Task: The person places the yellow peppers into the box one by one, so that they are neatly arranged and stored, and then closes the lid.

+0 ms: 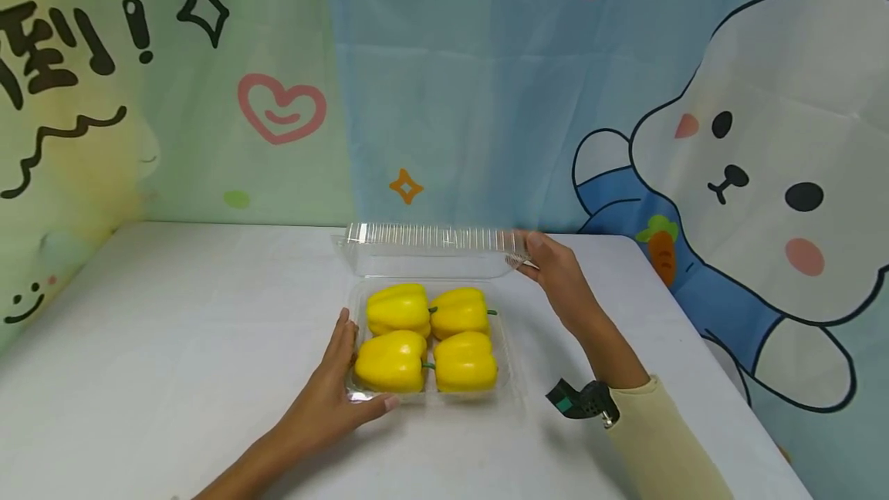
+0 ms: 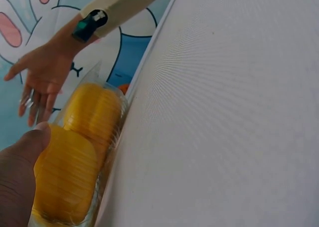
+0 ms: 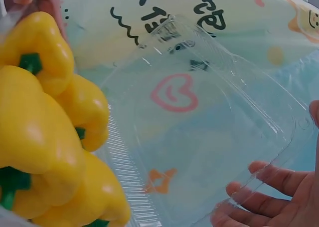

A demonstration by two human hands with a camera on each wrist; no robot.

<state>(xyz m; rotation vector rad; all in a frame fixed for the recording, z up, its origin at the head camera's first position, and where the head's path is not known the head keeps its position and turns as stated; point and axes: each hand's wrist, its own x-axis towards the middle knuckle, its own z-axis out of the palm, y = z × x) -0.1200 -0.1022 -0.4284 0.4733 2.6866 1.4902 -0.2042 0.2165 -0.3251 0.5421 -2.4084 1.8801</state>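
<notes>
A white table (image 1: 174, 346) stood before a cartoon backdrop (image 1: 729, 137). The clear tray (image 1: 512, 376) held 4 yellow peppers (image 1: 392, 361). The left hand (image 1: 333, 400) braced the tray, fingers straight. The right hand (image 1: 556, 272) held the raised lid (image 1: 430, 247), fingers extended.
</notes>
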